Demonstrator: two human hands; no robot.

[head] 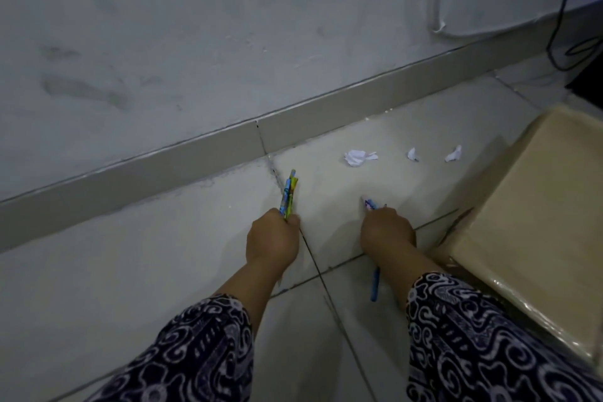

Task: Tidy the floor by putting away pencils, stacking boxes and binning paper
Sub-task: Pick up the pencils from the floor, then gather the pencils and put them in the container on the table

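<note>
My left hand [273, 238] is closed around a bunch of colourful pencils [289, 194] that stick up and away from it over the tiled floor. My right hand [388, 232] is closed on more pencils: a purple tip [370, 204] shows beyond the fingers and a blue end [375, 285] shows below the wrist. Three crumpled white paper scraps lie on the floor near the wall: a larger one [357, 157] and two small ones [412, 154] [453, 154]. A tan cardboard box [535, 238] wrapped in clear film sits at the right.
A grey wall with a tiled skirting [195, 157] runs diagonally across the back. Black cables [561, 26] hang at the top right near a white pipe [437, 10]. Pale floor tiles [130, 271] spread to the left.
</note>
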